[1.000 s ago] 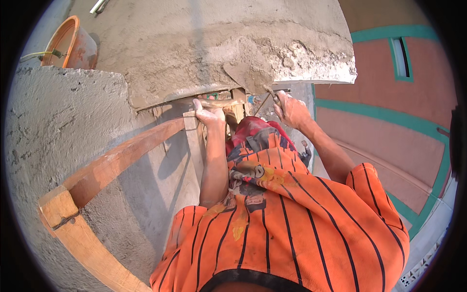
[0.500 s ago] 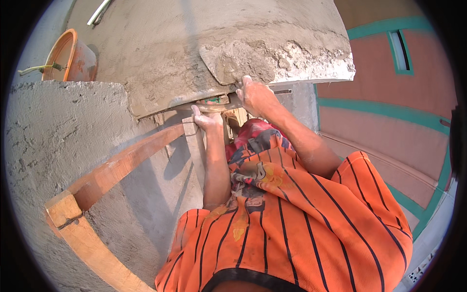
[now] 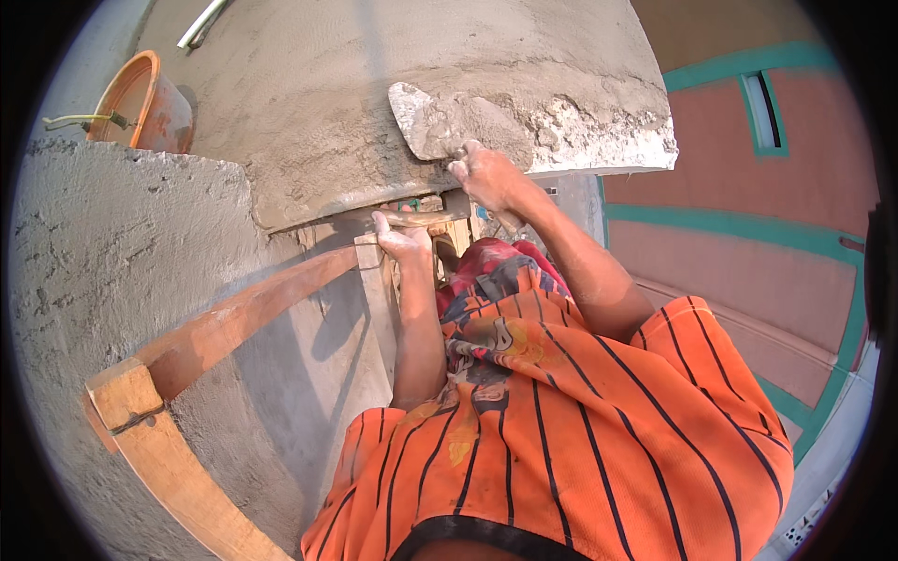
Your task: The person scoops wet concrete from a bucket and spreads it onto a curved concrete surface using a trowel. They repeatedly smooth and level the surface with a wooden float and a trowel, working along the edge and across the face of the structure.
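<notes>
My right hand (image 3: pixel 491 178) is closed round the handle of a trowel. Its mortar-smeared blade (image 3: pixel 426 122) lies on or just above the rough grey mortar (image 3: pixel 571 126) along the near edge of the plastered slab (image 3: pixel 309 112). Lower and to the left, my left hand (image 3: pixel 404 245) is beneath that edge with its thumb up. It seems wrapped round a brown wooden bar (image 3: pixel 421 219) running under the slab; part of its fingers is hidden.
An orange bucket (image 3: pixel 164 107) stands on the wall ledge at far left. Wooden beams (image 3: pixel 253 304) form a frame beside my left arm. A white pipe (image 3: pixel 201 23) juts out at the top. A pink wall with green trim (image 3: pixel 730 224) rises at right.
My right hand and the trowel have shifted slightly away from me over the slab, and more of the blade's left end shows. My left hand has stayed nearly in place.
</notes>
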`<state>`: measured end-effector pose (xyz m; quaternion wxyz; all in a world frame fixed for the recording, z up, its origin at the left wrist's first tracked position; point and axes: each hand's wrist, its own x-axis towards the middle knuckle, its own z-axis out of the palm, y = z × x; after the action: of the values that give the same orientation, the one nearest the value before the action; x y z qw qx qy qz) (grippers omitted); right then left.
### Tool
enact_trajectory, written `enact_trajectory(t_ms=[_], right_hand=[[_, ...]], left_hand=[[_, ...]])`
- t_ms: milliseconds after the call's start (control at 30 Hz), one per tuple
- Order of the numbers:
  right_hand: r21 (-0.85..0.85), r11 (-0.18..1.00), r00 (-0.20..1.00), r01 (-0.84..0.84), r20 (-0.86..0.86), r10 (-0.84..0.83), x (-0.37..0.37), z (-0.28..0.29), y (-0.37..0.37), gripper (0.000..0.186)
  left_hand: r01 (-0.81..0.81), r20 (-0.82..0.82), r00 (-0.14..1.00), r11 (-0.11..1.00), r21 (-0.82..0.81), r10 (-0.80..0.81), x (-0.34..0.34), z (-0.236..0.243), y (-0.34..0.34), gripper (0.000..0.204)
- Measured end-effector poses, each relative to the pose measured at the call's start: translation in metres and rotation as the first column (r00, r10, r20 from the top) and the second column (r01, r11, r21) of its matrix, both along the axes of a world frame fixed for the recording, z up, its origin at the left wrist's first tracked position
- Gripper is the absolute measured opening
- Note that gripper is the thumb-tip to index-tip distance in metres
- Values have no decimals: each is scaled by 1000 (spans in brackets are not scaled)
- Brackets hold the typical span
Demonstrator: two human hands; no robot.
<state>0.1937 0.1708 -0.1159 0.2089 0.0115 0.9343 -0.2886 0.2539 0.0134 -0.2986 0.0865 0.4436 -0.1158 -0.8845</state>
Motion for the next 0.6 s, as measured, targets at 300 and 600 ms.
enact_trajectory(t_ms=[300, 600], right_hand=[[-84, 989, 989, 122, -71, -128, 4, 1, 86, 36], [140, 990, 1000, -19, 23, 16, 62, 9, 65, 36]], left_hand=[[21, 0, 1000, 999, -39, -21, 2, 5, -6, 40], [55, -36, 998, 994, -94, -58, 1, -19, -4, 51]])
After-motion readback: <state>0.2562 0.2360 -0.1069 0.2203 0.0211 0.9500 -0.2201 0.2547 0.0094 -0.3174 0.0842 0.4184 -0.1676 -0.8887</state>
